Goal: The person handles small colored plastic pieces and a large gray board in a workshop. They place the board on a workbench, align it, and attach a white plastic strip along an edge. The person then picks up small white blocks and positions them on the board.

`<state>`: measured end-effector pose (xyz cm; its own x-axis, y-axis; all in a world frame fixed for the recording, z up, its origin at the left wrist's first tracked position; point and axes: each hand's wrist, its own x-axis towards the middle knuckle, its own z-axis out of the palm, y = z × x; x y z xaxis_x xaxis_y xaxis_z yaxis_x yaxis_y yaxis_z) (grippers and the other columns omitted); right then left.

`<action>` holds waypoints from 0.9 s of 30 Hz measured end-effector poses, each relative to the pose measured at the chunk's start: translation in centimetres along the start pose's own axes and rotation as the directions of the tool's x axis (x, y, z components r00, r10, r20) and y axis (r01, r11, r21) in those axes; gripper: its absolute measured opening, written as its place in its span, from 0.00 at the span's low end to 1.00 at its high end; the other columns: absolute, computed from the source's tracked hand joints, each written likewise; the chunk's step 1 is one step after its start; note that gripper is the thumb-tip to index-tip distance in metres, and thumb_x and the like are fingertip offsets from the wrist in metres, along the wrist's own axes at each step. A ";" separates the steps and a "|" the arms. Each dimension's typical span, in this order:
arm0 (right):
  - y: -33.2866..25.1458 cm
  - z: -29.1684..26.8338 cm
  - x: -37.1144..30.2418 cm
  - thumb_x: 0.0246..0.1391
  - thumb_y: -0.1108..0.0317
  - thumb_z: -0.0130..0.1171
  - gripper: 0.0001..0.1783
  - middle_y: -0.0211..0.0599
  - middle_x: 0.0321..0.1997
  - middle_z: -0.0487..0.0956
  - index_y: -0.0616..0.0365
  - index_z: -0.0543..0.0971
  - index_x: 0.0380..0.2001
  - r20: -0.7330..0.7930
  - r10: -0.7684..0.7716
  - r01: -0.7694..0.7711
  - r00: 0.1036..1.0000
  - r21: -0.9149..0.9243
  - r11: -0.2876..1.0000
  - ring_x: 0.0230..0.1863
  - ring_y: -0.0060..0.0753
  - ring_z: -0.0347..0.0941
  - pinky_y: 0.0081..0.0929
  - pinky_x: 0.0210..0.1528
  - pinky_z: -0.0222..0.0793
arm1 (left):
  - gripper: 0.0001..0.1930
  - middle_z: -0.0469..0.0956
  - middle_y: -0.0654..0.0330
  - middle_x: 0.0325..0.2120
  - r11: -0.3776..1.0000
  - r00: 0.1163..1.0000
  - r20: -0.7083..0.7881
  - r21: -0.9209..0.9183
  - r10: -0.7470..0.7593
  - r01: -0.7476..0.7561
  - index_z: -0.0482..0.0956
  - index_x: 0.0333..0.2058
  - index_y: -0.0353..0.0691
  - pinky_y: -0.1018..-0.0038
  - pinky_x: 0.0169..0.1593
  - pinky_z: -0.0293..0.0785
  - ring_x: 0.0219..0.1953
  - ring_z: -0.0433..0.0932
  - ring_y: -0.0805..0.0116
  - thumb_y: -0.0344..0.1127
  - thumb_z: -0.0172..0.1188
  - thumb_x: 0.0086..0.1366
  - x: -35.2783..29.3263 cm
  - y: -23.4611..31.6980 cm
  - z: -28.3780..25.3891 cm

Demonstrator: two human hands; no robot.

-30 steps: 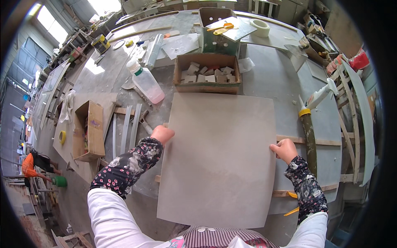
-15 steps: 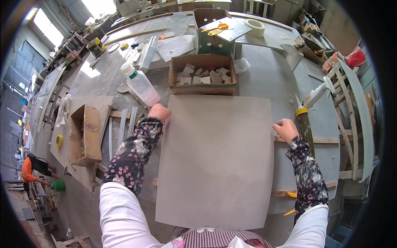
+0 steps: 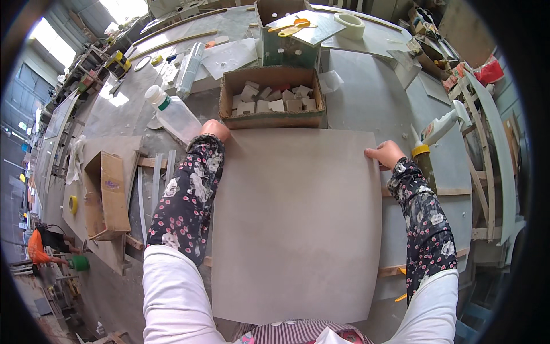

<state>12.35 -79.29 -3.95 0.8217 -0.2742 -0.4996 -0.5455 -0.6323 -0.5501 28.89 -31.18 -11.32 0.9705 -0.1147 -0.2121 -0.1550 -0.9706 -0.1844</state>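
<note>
The left hand (image 3: 214, 129) curls over the big grey tile (image 3: 298, 223) at its eleven o'clock corner, fingers hidden; the right hand (image 3: 385, 155) pinches the two o'clock edge. At twelve stands a cardboard box (image 3: 272, 117), a plastic bottle (image 3: 173, 114) beside it.

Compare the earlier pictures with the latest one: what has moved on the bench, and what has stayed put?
Both hands have slid forward along the edges of the large grey tile: the left hand to its far left corner, the right hand up its right edge. Both keep their grip. The cardboard box and plastic bottle stayed put.
</note>
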 end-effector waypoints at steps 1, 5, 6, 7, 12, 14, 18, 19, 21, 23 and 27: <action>0.0 0.0 0.1 0.47 0.53 0.66 0.25 0.43 0.29 0.82 0.71 0.82 0.30 -0.029 -0.007 0.006 1.000 -0.047 0.999 0.29 0.34 0.80 0.27 0.36 0.78 | 0.13 0.83 0.58 0.36 0.999 0.999 0.011 -0.031 -0.036 0.037 0.85 0.36 0.46 0.68 0.46 0.77 0.41 0.82 0.60 0.43 0.58 0.56 -0.1 0.0 -0.2; 0.4 0.2 0.6 0.44 0.50 0.67 0.27 0.43 0.24 0.81 0.71 0.82 0.26 -0.078 -0.054 0.043 0.995 -0.137 0.990 0.25 0.33 0.80 0.27 0.34 0.76 | 0.21 0.82 0.49 0.25 0.873 0.969 0.187 -0.430 -0.164 0.231 0.84 0.32 0.33 0.67 0.34 0.79 0.27 0.83 0.59 0.49 0.62 0.57 -0.9 0.0 -1.9; 0.5 0.3 0.7 0.44 0.50 0.67 0.27 0.43 0.23 0.81 0.70 0.82 0.26 -0.085 -0.063 0.051 0.994 -0.140 0.989 0.25 0.32 0.80 0.27 0.34 0.76 | 0.20 0.82 0.49 0.23 0.863 0.969 0.169 -0.445 -0.180 0.238 0.83 0.31 0.32 0.67 0.33 0.79 0.25 0.83 0.59 0.48 0.62 0.56 -1.2 0.2 -2.2; 0.6 0.3 0.8 0.43 0.49 0.67 0.27 0.43 0.22 0.81 0.70 0.82 0.25 -0.090 -0.057 0.045 0.994 -0.128 0.991 0.24 0.32 0.79 0.27 0.33 0.75 | 0.20 0.82 0.49 0.22 0.853 0.968 0.151 -0.460 -0.199 0.247 0.83 0.30 0.30 0.67 0.31 0.79 0.24 0.82 0.60 0.46 0.63 0.56 -1.5 0.2 -2.5; 0.3 0.3 0.7 0.42 0.50 0.67 0.27 0.43 0.23 0.81 0.71 0.81 0.24 -0.101 -0.054 0.038 0.993 -0.152 0.988 0.24 0.32 0.79 0.27 0.33 0.75 | 0.17 0.82 0.50 0.23 0.835 0.962 0.050 -0.486 -0.269 0.259 0.83 0.29 0.30 0.66 0.30 0.79 0.24 0.83 0.60 0.43 0.64 0.56 -1.8 0.4 -2.3; 0.1 0.2 0.5 0.43 0.50 0.68 0.27 0.43 0.23 0.81 0.71 0.81 0.23 -0.099 -0.056 0.039 0.994 -0.159 0.986 0.24 0.31 0.79 0.27 0.32 0.75 | 0.16 0.82 0.51 0.23 0.855 0.964 0.042 -0.452 -0.263 0.253 0.82 0.29 0.30 0.66 0.30 0.79 0.24 0.83 0.59 0.41 0.63 0.56 -1.7 0.2 -2.0; -0.3 0.0 0.1 0.43 0.52 0.68 0.26 0.43 0.23 0.80 0.72 0.80 0.23 -0.087 -0.070 0.055 0.994 -0.158 0.986 0.24 0.31 0.79 0.27 0.31 0.75 | 0.14 0.82 0.51 0.24 0.809 0.971 0.075 -0.541 -0.227 0.231 0.82 0.29 0.29 0.66 0.30 0.79 0.26 0.83 0.58 0.39 0.61 0.57 -1.8 -0.1 -1.9; -0.4 0.0 0.1 0.44 0.53 0.68 0.26 0.43 0.23 0.80 0.72 0.80 0.23 -0.080 -0.053 0.041 0.995 -0.146 0.988 0.24 0.31 0.79 0.27 0.31 0.75 | 0.14 0.82 0.51 0.24 0.811 0.969 0.075 -0.535 -0.236 0.239 0.82 0.29 0.29 0.66 0.30 0.79 0.26 0.83 0.58 0.38 0.61 0.56 -1.9 -0.1 -2.0; -0.5 0.0 0.0 0.44 0.53 0.68 0.25 0.42 0.23 0.80 0.73 0.80 0.24 -0.085 -0.054 0.042 0.995 -0.138 0.990 0.24 0.31 0.78 0.26 0.31 0.75 | 0.14 0.82 0.50 0.24 0.807 0.961 0.065 -0.530 -0.267 0.260 0.82 0.28 0.29 0.66 0.30 0.79 0.25 0.83 0.58 0.38 0.60 0.57 -2.2 0.1 -2.3; -0.5 0.1 -0.1 0.44 0.54 0.69 0.25 0.42 0.23 0.80 0.73 0.80 0.24 -0.086 -0.046 0.035 0.995 -0.131 0.991 0.24 0.30 0.78 0.26 0.31 0.75 | 0.14 0.81 0.50 0.23 0.803 0.955 0.059 -0.529 -0.290 0.276 0.81 0.27 0.28 0.65 0.29 0.78 0.24 0.82 0.57 0.37 0.59 0.57 -2.5 0.3 -2.5; -0.5 0.1 -0.3 0.43 0.54 0.69 0.26 0.42 0.22 0.79 0.74 0.80 0.25 -0.081 -0.050 0.040 0.995 -0.120 0.992 0.24 0.30 0.78 0.26 0.31 0.75 | 0.14 0.81 0.50 0.21 0.795 0.950 0.054 -0.533 -0.309 0.289 0.81 0.26 0.28 0.64 0.28 0.77 0.23 0.82 0.57 0.38 0.58 0.58 -2.8 0.5 -2.8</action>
<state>12.40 -78.77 -3.60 0.8586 -0.3001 -0.4157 -0.4885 -0.7250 -0.4856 26.57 -31.95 -8.17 0.9594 0.2024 -0.1965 0.2558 -0.9179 0.3033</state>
